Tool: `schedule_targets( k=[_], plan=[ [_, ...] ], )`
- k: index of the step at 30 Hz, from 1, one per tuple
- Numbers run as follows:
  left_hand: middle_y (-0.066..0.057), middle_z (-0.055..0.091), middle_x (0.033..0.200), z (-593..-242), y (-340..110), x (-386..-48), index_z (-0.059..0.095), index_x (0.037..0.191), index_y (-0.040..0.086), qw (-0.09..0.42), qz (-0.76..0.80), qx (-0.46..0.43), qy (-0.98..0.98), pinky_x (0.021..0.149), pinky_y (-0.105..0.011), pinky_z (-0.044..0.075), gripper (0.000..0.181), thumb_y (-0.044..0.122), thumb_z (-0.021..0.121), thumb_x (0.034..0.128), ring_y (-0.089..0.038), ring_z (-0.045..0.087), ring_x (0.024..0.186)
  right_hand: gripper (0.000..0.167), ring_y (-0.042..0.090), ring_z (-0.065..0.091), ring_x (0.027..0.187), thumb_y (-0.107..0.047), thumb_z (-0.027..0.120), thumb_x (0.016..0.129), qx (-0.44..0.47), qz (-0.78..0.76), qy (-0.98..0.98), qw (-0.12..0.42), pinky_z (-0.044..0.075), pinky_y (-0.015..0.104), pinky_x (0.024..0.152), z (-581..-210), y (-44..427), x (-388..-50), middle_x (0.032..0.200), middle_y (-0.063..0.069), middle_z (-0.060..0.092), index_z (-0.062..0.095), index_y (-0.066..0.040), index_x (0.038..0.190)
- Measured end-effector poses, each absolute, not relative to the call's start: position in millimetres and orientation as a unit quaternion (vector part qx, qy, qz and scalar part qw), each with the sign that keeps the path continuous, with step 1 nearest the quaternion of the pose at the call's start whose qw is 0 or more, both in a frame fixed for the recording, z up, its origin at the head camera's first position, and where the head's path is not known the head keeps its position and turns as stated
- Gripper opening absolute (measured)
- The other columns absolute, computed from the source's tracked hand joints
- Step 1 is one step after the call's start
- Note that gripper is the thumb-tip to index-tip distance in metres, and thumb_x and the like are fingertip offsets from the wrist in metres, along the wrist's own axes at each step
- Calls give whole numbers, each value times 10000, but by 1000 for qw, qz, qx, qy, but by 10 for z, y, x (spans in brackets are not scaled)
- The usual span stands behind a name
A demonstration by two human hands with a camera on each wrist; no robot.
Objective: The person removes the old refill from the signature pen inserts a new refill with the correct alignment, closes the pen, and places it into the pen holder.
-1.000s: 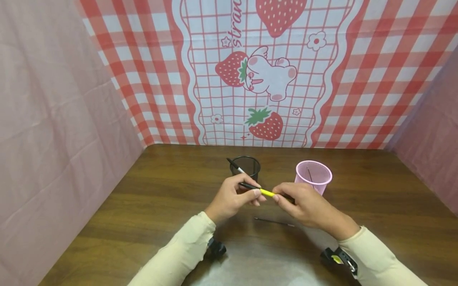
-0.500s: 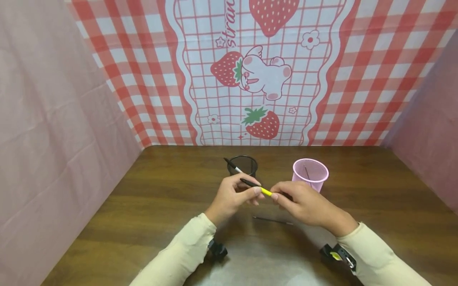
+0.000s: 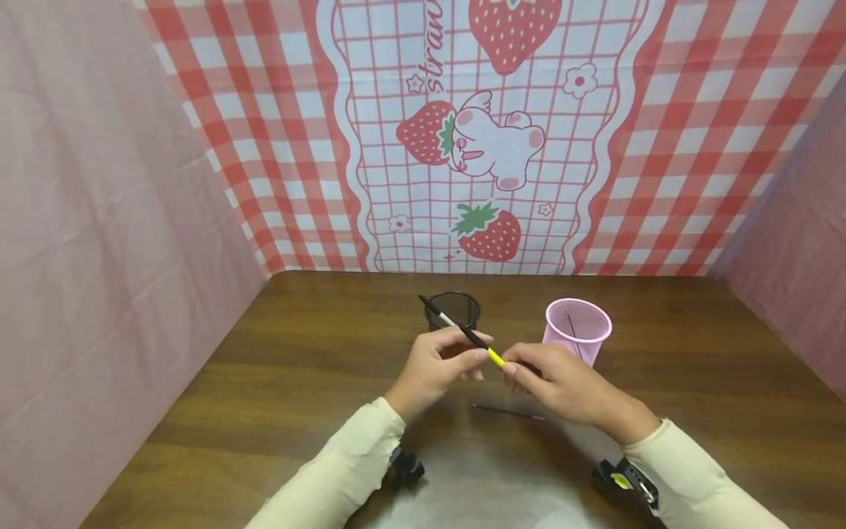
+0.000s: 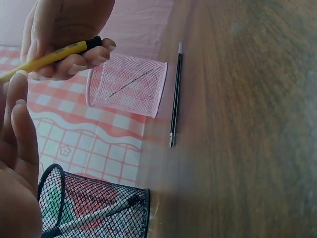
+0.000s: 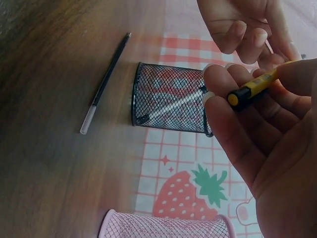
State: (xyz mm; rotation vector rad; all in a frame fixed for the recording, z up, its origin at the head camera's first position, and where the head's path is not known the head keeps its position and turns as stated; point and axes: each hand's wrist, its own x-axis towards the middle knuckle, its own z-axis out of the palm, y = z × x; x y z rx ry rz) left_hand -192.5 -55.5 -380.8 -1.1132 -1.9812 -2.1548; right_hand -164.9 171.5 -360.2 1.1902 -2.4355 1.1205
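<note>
Between both hands is a yellow pen (image 3: 496, 358) with black ends. My left hand (image 3: 432, 367) pinches it near the join of the black and yellow parts. My right hand (image 3: 562, 378) grips the yellow barrel; its black butt end shows in the right wrist view beside the curled fingers (image 5: 225, 82). Below the hands, a thin dark pen refill (image 3: 507, 411) with a pale end lies on the table; its metal tip shows in the left wrist view. The pen's tip is partly hidden by the left fingers in the wrist views.
A black mesh pen cup (image 3: 463, 308) behind the left hand holds a black-and-white pen (image 3: 439, 312). The pink mesh cup (image 3: 578, 323), behind the right hand, has a thin dark rod inside. A checked strawberry cloth (image 3: 489, 147) hangs at the table's back edge.
The yellow pen has tilted, its black end swinging away from me toward the black cup. Both hands keep hold, almost in place. The view has shifted slightly; refill and cups stay put.
</note>
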Motion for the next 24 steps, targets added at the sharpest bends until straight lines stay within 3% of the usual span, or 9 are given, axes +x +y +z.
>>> schedule_targets(
  k=[8,17,24],
  plan=[
    [-110,709,984,-3822,-521,-1950,707,1105,-50,27,-686,-375,-623,612,-322,611,209,90,704,950,-176,671,664,161,114,660,657,-38,602,999,399,386,-826,96,559,236,584,-3621,1724,-1644,753,-77,660,651,-181,941],
    [-143,716,923,-3802,-573,-1932,712,1062,-25,37,-667,-366,-648,606,-381,615,168,99,709,948,-191,661,630,104,12,596,658,-91,624,997,388,350,-848,90,529,229,575,-3604,1686,-1644,746,-134,635,677,-177,975],
    [-181,695,882,-3796,-575,-1946,708,1054,-12,55,-661,-363,-654,579,-378,609,135,73,698,950,-199,653,601,68,29,586,658,-122,645,989,373,338,-858,101,511,224,572,-3608,1694,-1639,756,-144,617,684,-178,983]
  ],
)
